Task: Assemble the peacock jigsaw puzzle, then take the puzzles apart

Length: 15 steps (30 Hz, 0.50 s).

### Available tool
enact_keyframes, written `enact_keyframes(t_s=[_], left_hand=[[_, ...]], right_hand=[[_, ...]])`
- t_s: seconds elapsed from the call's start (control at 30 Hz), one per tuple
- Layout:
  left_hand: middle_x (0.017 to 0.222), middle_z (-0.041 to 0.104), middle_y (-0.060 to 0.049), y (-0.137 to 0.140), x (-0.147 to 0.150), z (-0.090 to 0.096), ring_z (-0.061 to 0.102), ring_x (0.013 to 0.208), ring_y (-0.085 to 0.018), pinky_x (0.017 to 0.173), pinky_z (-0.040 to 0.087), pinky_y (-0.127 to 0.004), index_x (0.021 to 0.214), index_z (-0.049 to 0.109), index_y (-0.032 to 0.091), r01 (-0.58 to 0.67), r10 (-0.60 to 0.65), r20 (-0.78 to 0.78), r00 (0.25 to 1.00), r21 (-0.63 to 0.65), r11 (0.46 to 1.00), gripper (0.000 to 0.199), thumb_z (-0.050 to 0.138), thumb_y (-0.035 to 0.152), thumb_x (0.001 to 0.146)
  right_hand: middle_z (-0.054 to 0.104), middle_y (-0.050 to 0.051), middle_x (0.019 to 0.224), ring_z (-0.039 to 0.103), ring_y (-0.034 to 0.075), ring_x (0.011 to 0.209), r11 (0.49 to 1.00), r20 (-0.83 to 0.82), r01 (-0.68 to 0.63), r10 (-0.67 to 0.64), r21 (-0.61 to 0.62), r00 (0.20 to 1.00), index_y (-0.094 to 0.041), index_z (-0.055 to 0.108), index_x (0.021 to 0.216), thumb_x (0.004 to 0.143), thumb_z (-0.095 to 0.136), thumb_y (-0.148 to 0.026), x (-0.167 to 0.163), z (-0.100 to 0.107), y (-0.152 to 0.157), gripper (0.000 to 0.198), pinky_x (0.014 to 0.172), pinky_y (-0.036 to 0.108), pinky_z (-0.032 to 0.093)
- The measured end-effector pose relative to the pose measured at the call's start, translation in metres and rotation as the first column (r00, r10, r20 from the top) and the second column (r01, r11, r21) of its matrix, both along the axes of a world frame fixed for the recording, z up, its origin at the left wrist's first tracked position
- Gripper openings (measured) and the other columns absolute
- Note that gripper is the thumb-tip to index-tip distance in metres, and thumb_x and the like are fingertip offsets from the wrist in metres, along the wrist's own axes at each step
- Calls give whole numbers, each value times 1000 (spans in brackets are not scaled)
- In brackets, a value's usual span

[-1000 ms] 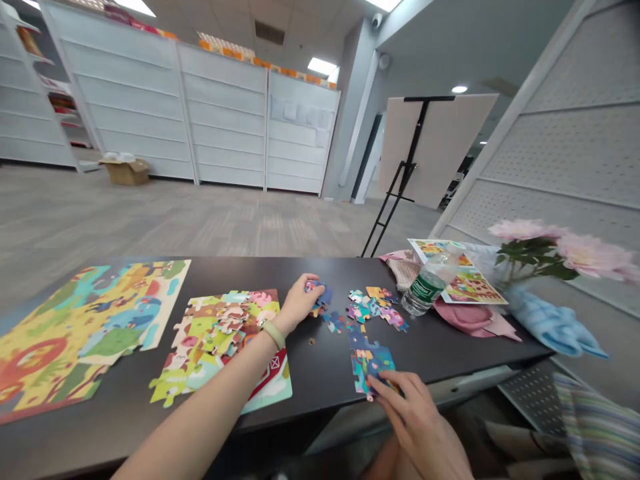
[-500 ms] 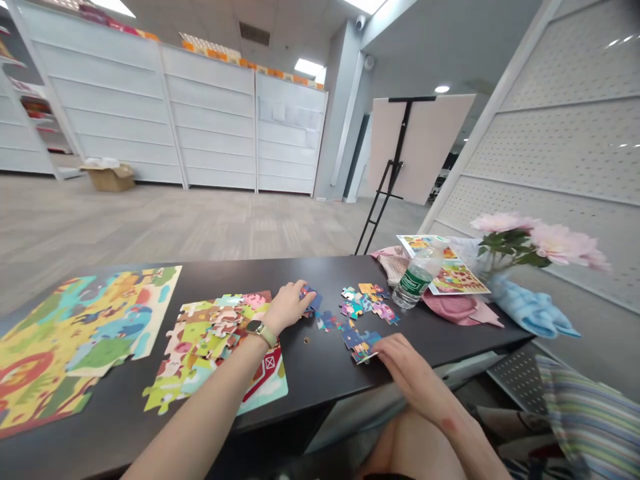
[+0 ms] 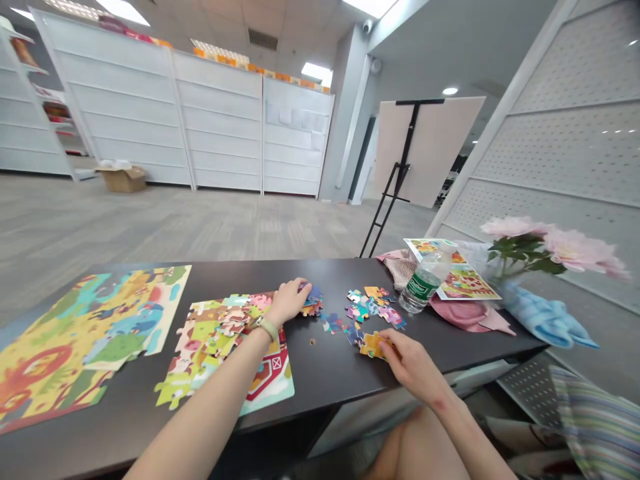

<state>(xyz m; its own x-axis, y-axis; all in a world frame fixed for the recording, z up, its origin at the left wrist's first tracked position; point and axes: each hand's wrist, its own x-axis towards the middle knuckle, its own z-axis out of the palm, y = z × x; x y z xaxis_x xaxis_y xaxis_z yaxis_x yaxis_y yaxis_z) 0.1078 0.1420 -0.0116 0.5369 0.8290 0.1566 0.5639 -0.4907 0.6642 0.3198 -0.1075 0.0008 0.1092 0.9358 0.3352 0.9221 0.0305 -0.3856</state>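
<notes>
My right hand [image 3: 411, 357] pinches a yellow-orange puzzle piece [image 3: 371, 345] between thumb and fingers, low over the table. Under and behind that piece lie dark blue pieces [image 3: 353, 333]. Wearing a watch with a pale green strap, my left hand [image 3: 289, 301] curls its fingers round the edge of a small stack of dark blue and orange puzzle pieces [image 3: 313, 300]. A few blue pieces [image 3: 331, 323] lie flat between the hands. Beyond my right hand is a cluster of teal, purple and orange pieces [image 3: 370, 307].
A partly joined farm puzzle [image 3: 270, 373], with loose pieces heaped on it, is beneath my left forearm. Farther left lies a large yellow puzzle [image 3: 95, 333]. A water bottle [image 3: 419, 288], picture sheets [image 3: 467, 283], pink cloth [image 3: 465, 315] and flowers [image 3: 555, 247] stand or lie at right.
The piece at my right hand has turned from edge-on to showing its yellow-orange face. My left hand stays at the stack, where more orange now shows. The whole view has shifted slightly.
</notes>
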Motion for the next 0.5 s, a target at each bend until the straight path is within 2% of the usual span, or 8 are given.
enact_keyframes(t_s=[0.1,0.2,0.27,0.37,0.43,0.47,0.5], left_hand=[[113,72,-6,3,2,-2,64,108,-26,94,46,-35,115,68,25,-4,4,39,999,-4,1000,35,40,40,100],[109,73,-5,4,2,-3,65,105,-25,93,47,-33,110,69,24,-3,2,81,997,5,1000,31,43,38,99],[108,72,-7,2,1,0,64,104,-25,93,47,-35,110,68,22,-10,6,115,993,28,1000,30,43,35,98],[118,67,-11,-11,-1,13,58,114,-27,100,44,-40,117,64,18,-45,23,187,982,113,993,30,44,30,97],[122,64,-11,-29,-1,25,55,119,-27,104,40,-41,118,62,19,9,-60,240,969,209,978,29,47,27,95],[120,65,-9,-40,1,30,55,116,-26,103,41,-40,116,64,21,96,-166,251,954,268,959,27,50,26,93],[116,66,-9,-52,3,35,57,112,-25,101,42,-38,114,65,21,242,-339,249,907,351,905,27,52,23,91]], right_hand=[[72,5,88,69,19,77,987,-4,71,-72,145,997,-21,60,96,100,43,-31,-3,-16,-2,20,72,29,51],[73,6,91,71,20,79,967,-9,105,-106,232,994,-21,60,96,99,45,-31,-3,-25,-3,18,73,30,53],[72,6,91,71,19,79,962,4,99,-104,255,995,-21,60,97,99,46,-30,-3,-25,-4,17,73,29,54],[71,5,89,69,19,79,975,60,31,-45,220,997,-22,61,98,100,45,-26,-6,-16,-8,17,72,29,53],[69,4,86,68,19,78,984,103,-25,7,176,995,-23,62,98,100,44,-23,-11,-9,-14,18,70,29,52],[68,4,85,67,19,77,986,117,-52,33,159,993,-23,62,98,100,44,-21,-14,-7,-18,18,69,30,52],[68,4,85,66,19,78,985,125,-77,58,154,990,-23,63,99,100,44,-19,-17,-6,-21,19,68,30,52]])
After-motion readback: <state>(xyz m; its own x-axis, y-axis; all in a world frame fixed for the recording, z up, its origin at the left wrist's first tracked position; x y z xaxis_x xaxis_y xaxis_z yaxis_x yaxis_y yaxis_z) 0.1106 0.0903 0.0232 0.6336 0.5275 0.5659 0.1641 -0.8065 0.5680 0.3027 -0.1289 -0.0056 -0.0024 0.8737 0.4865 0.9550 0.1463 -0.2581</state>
